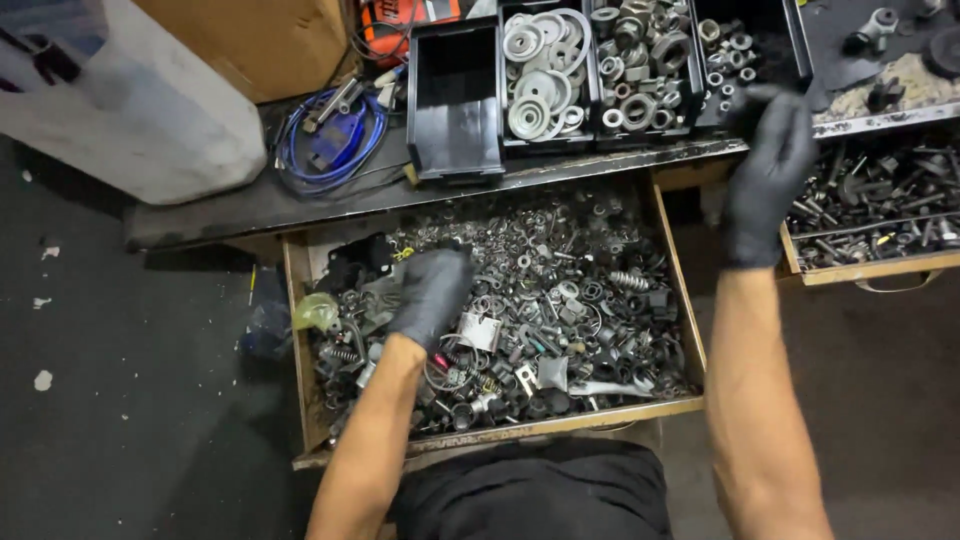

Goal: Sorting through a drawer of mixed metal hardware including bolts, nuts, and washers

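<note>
Both my hands wear black gloves. My left hand (432, 292) rests palm down on the heap of small metal parts in the open wooden drawer (300, 330), fingers curled into the washers, nuts and springs; whether it grips a piece is hidden. My right hand (770, 165) is raised over the bench edge, its fingertips at the rightmost black bin (795, 40) that holds nuts. I cannot see anything in its fingers.
Four black bins stand in a row on the bench: an empty one (455, 100), one with large washers (545, 75), one with bearings and rings (640, 65). A second drawer of bolts (880, 200) is open at right. A blue cable coil (335, 140) and a white container (130, 100) lie left.
</note>
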